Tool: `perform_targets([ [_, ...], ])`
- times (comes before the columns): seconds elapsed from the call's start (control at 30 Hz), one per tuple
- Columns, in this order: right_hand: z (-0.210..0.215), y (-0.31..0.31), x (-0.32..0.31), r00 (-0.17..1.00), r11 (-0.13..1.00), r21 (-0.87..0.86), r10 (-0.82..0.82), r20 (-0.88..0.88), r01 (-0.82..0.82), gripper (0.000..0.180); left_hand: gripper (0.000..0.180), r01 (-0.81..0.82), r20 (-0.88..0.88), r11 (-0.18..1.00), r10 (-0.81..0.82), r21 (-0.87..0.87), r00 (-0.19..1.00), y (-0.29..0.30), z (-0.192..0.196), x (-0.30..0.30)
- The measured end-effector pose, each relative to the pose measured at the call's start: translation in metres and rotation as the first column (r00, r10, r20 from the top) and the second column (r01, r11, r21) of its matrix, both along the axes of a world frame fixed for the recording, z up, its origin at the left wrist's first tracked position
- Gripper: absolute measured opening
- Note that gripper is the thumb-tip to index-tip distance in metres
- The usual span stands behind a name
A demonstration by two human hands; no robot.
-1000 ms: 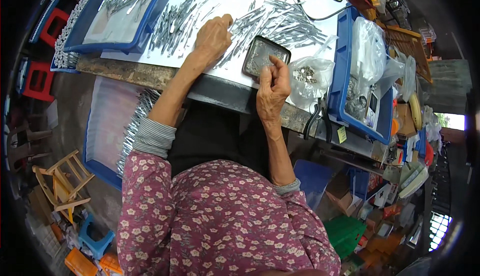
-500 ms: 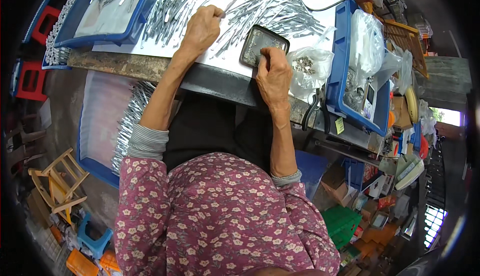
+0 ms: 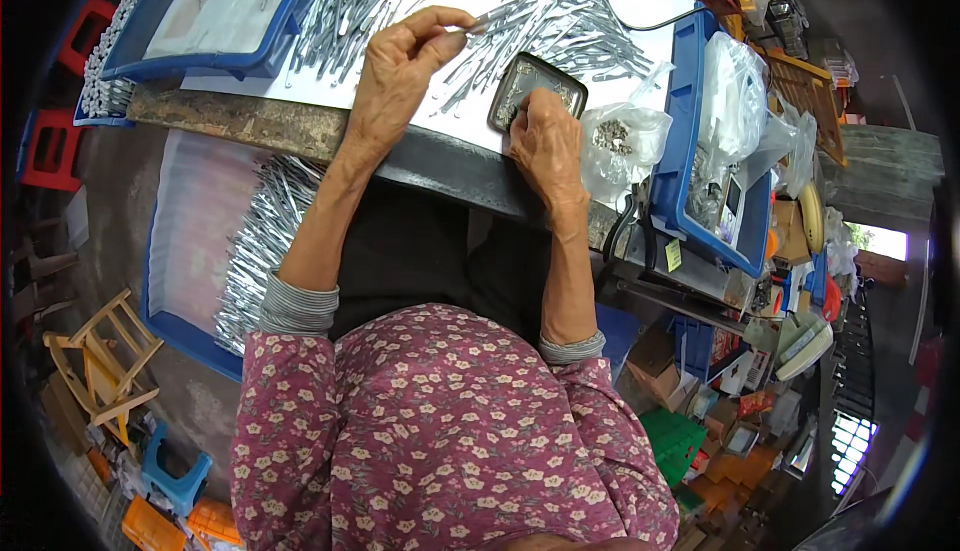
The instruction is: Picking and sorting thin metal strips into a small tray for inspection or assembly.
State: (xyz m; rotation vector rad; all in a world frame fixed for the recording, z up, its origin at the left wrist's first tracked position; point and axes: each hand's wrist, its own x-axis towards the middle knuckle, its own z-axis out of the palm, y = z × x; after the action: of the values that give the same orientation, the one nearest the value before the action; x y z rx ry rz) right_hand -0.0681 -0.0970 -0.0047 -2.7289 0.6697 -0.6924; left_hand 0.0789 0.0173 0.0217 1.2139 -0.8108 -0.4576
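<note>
Work low over white worktop (image 3: 470, 129). Don't stir right-side metal strip pile (image 3: 595, 39). Avoid tipping shallow dark tray (image 3: 552, 75). With right hand (image 3: 552, 141) over its near edge, can't tell grip. With left hand (image 3: 398, 76), apart, pinching slim strip (image 3: 492, 19) by its end at pile's left; hold lightly, level.

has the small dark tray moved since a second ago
No, not noticeably: judged against the table's dark front edge and the right-hand blue bin, the dark tray keeps its place.
</note>
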Motion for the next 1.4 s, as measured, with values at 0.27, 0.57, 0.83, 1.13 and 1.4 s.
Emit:
perform_targets([
  [0.27,0.004,0.002,-0.004,0.993,0.988,0.148,-0.058,0.102,0.043,0.011,0.018,0.203,-0.062,0.974,-0.210,-0.102,0.976,0.001,-0.007,-0.018],
  [0.57,0.016,0.009,-0.012,0.950,0.880,0.474,-0.133,0.282,-0.018,0.007,0.018,0.356,-0.267,0.927,-0.374,-0.118,0.888,-0.004,-0.009,-0.036],
  [0.83,0.027,0.015,-0.014,0.957,0.913,0.401,-0.044,0.286,-0.078,0.006,0.008,0.260,-0.244,0.965,-0.248,0.019,0.938,-0.018,-0.010,-0.051],
  [1.13,0.027,0.012,-0.019,0.965,0.923,0.361,0.036,0.260,-0.132,0.006,0.009,0.198,-0.130,0.979,-0.189,0.054,0.973,-0.025,-0.015,-0.054],
  [1.4,0.023,0.015,-0.019,0.954,0.940,0.319,0.021,0.298,-0.121,0.006,0.008,0.169,-0.171,0.985,-0.160,0.037,0.972,-0.023,-0.012,-0.057],
])
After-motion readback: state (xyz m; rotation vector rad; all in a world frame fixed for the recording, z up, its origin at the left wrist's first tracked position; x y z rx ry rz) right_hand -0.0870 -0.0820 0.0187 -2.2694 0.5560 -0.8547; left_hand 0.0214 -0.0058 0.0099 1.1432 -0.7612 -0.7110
